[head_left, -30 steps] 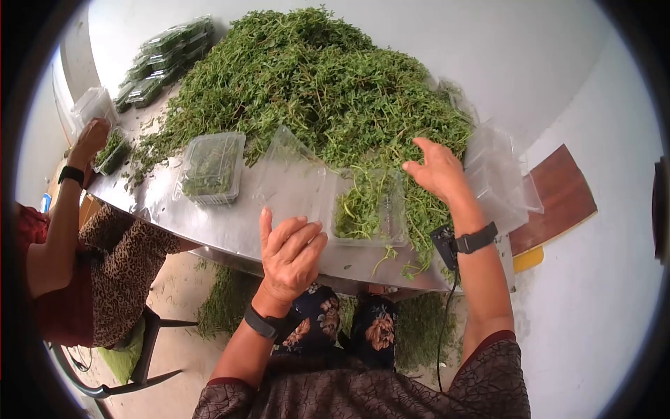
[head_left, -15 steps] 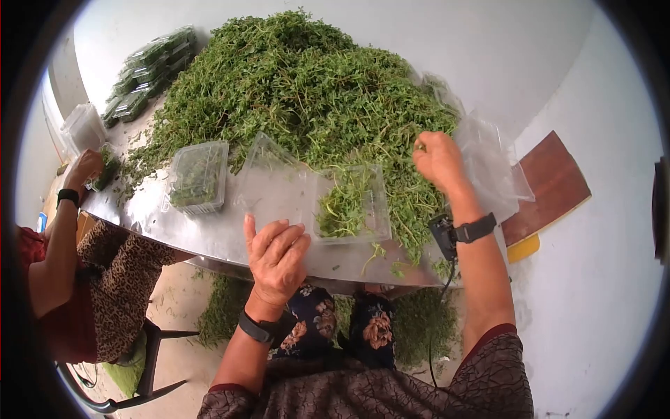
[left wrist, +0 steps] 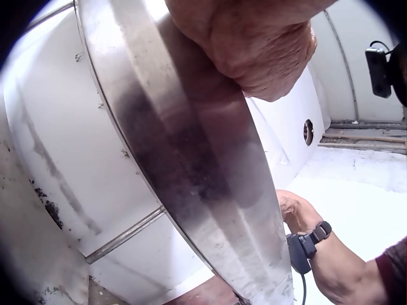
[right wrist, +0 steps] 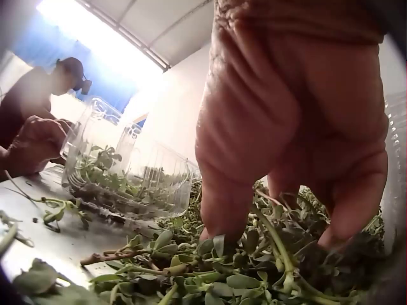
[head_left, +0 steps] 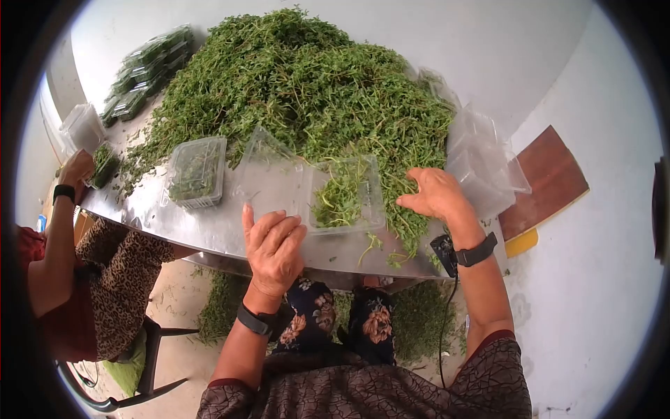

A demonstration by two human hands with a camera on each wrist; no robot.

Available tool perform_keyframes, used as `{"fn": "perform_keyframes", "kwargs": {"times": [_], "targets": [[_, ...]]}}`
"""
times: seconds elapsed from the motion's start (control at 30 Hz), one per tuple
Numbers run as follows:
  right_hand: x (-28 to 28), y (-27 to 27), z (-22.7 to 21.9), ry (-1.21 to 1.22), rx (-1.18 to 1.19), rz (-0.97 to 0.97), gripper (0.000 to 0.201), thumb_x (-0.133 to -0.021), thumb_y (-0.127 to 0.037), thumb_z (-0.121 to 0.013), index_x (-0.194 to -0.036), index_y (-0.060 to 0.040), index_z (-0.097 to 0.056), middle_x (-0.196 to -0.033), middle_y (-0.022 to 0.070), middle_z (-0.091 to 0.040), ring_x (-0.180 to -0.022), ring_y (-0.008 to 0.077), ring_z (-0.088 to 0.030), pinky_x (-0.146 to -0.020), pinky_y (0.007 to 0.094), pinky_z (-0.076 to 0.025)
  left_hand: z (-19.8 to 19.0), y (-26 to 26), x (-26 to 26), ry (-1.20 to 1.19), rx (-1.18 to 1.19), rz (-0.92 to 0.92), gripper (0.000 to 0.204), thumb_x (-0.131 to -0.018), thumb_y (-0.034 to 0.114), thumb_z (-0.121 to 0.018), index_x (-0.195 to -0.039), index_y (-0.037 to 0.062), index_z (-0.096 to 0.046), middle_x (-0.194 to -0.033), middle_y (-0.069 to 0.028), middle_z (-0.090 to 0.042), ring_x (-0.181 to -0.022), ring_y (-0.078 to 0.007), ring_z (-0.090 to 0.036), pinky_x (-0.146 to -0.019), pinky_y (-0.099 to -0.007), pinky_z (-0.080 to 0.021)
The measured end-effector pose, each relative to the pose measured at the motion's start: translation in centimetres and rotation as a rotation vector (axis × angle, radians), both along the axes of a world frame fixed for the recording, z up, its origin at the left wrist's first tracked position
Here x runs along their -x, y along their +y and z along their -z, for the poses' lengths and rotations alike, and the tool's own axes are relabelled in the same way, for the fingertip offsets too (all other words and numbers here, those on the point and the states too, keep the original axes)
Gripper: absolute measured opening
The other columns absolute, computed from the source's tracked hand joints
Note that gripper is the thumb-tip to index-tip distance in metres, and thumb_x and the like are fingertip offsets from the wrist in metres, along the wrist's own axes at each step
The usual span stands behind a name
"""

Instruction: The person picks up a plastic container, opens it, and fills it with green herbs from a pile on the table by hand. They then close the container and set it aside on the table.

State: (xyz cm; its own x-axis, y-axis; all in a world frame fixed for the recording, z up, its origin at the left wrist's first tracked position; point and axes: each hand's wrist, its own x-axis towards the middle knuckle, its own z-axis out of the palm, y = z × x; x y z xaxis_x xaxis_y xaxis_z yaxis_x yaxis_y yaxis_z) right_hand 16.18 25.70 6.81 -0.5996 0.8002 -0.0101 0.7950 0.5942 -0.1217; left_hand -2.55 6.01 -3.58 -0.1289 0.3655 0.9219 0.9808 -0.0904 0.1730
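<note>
My right hand reaches down to the near right part of a big heap of leafy greens, thumb and fingers apart. In the right wrist view its fingertips dip among fleshy-leaved stems. Left of it lies an opened clear plastic clamshell box, a loose bunch of greens inside and its lid folded out leftward. My left hand is raised before the table's near edge, fingers loosely curled with nothing in them. A metal tabletop edge fills much of the left wrist view.
A closed box of greens stands left of the lid. Nested clear boxes stand at the right, by a reddish-brown board. Filled boxes are stacked at the back left. Another person's hand works at the far left.
My right hand, fingers gathered half a second ago, has come down nearer the table edge and spread its thumb and fingers. My left hand stays about where it was.
</note>
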Motion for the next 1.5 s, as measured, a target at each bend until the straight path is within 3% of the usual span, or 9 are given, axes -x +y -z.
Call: {"fn": "perform_keyframes", "kwargs": {"times": [0.27, 0.43, 0.63, 0.77, 0.87, 1.17, 1.3, 1.43, 1.5], "targets": [[-1.2, 2.1, 1.8, 0.122, -0.228, -0.041, 0.010, -0.069, -0.007, -0.064, -0.076, -0.0001, -0.065, -0.076, 0.0224, -0.063, -0.073, 0.0377, -0.063, -0.069, 0.0433, -0.050, 0.1, 0.1, 0.1, 0.006, -0.020, 0.000, 0.023, -0.063, -0.004, -0.061, -0.081, 0.0085, -0.065, -0.090, -0.0011, -0.064, -0.095, -0.0209, -0.058, -0.111, -0.0506, -0.026], [-1.1, -0.7, -3.4, 0.771, 0.191, 0.119, 0.013, -0.075, -0.007, -0.065, -0.083, 0.0032, -0.063, -0.064, 0.0092, -0.061, -0.056, 0.0168, -0.060, -0.048, 0.0317, -0.049, 0.2, 0.2, 0.0, 0.010, -0.039, 0.015, 0.025, -0.062, -0.006, -0.061, -0.082, 0.0086, -0.065, -0.089, -0.0012, -0.064, -0.094, -0.0204, -0.059, -0.111, -0.0505, -0.026], [0.9, -2.7, -4.9, 1.027, 0.491, -0.041, 0.029, -0.082, -0.014, -0.066, -0.103, 0.0052, -0.059, -0.068, 0.0037, -0.059, -0.055, 0.0099, -0.055, -0.044, 0.0246, -0.047, 0.3, 0.2, 0.0, -0.012, -0.018, 0.031, 0.023, -0.064, -0.005, -0.059, -0.080, 0.0088, -0.066, -0.089, -0.0015, -0.066, -0.095, -0.0224, -0.058, -0.111, -0.0532, -0.025], [2.6, -5.0, -4.2, 0.837, 0.508, -0.017, 0.038, -0.084, -0.016, -0.066, -0.113, 0.0057, -0.055, -0.081, 0.0105, -0.064, -0.063, 0.0114, -0.060, -0.047, 0.0252, -0.048, 0.1, 0.2, 0.1, -0.006, -0.010, 0.029, 0.023, -0.063, -0.005, -0.059, -0.080, 0.0087, -0.066, -0.089, -0.0016, -0.066, -0.096, -0.0223, -0.058, -0.111, -0.0531, -0.025], [2.3, -6.5, -3.7, 0.895, 0.397, 0.041, 0.047, -0.086, -0.021, -0.064, -0.122, 0.0072, -0.051, -0.108, 0.0243, -0.063, -0.072, 0.0153, -0.064, -0.055, 0.0271, -0.051, -0.2, 0.1, 0.0, 0.019, -0.004, 0.023, 0.024, -0.063, -0.005, -0.061, -0.083, 0.0085, -0.064, -0.089, -0.0011, -0.064, -0.094, -0.0196, -0.059, -0.111, -0.0505, -0.026], [0.6, -8.1, 1.8, 0.711, 0.061, 0.075, 0.033, -0.080, -0.016, -0.067, -0.111, -0.0027, -0.062, -0.097, 0.0181, -0.067, -0.070, 0.0209, -0.065, -0.068, 0.0336, -0.051, -0.1, 0.2, -0.1, 0.019, -0.020, 0.015, 0.023, -0.064, -0.005, -0.061, -0.082, 0.0091, -0.065, -0.090, -0.0009, -0.064, -0.095, -0.0199, -0.059, -0.111, -0.0515, -0.026], [0.2, -7.8, 3.8, 0.630, -0.416, -0.033, 0.032, -0.080, -0.013, -0.066, -0.110, -0.0024, -0.062, -0.116, 0.0221, -0.061, -0.099, 0.0352, -0.061, -0.080, 0.0393, -0.050, -0.1, 0.2, -0.2, 0.011, -0.019, 0.007, 0.023, -0.062, -0.005, -0.060, -0.081, 0.0090, -0.065, -0.089, -0.0014, -0.065, -0.095, -0.0220, -0.059, -0.110, -0.0532, -0.026], [0.3, -8.8, 4.0, 0.697, -0.450, 0.014, 0.033, -0.079, -0.008, -0.064, -0.111, -0.0027, -0.062, -0.120, 0.0225, -0.058, -0.102, 0.0380, -0.058, -0.083, 0.0397, -0.050, 0.0, 0.3, -0.1, 0.006, -0.012, -0.002, 0.023, -0.063, -0.006, -0.060, -0.079, 0.0093, -0.066, -0.088, -0.0014, -0.067, -0.094, -0.0236, -0.059, -0.109, -0.0544, -0.027], [0.5, -10.2, 3.5, 0.721, -0.535, -0.163, 0.034, -0.077, -0.003, -0.063, -0.111, -0.0032, -0.062, -0.117, 0.0218, -0.059, -0.099, 0.0370, -0.058, -0.083, 0.0388, -0.050, 0.0, 0.2, -0.2, 0.003, -0.009, -0.002, 0.023, -0.064, -0.006, -0.060, -0.079, 0.0095, -0.066, -0.088, -0.0012, -0.067, -0.094, -0.0235, -0.059, -0.109, -0.0543, -0.028]]}}
